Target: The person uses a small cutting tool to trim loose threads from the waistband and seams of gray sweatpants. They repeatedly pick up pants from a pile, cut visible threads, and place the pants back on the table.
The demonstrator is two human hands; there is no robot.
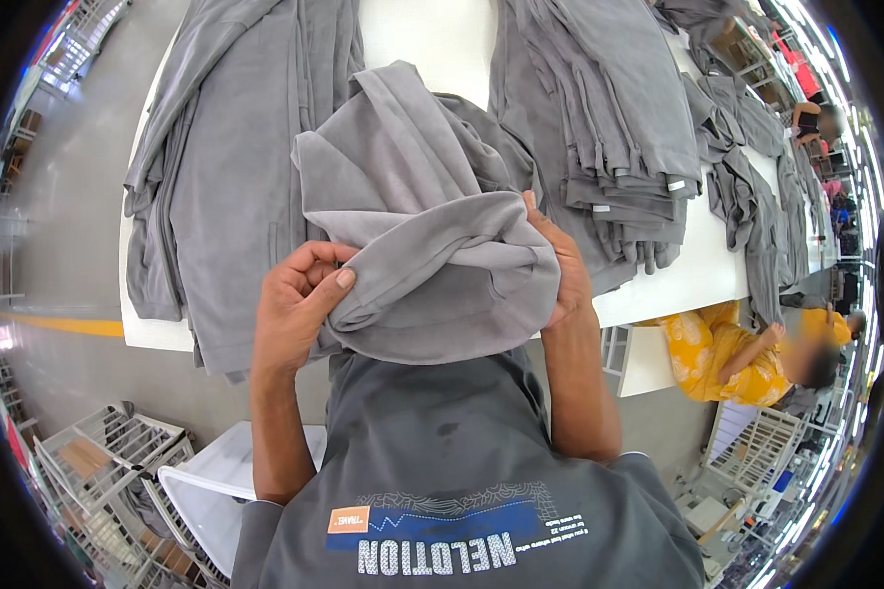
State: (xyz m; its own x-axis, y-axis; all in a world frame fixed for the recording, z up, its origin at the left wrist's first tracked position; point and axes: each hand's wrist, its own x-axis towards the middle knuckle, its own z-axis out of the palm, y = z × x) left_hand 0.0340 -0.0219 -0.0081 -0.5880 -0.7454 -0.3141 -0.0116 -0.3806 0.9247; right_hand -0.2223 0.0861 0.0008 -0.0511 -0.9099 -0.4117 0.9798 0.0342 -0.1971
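Observation:
A grey soft fabric garment [393, 177] is bunched up between my two hands, in front of my chest at the table's near edge. Its wide opening faces me, and folds lie twisted inside the rim. My left hand [304, 290] pinches the left side of that rim between thumb and fingers. On the right, my right hand [565, 260] grips the other side, thumb on top; its fingers are mostly hidden behind the cloth. The far part of the garment rests over the table between two stacks.
Grey garments lie stacked on the white table [427, 39]: a left stack [236, 196] and a right stack [609, 108]. More grey pieces [746, 196] lie farther right, beside a person in yellow [727, 353]. A wire cart [118, 452] and white bin [216, 481] stand at lower left.

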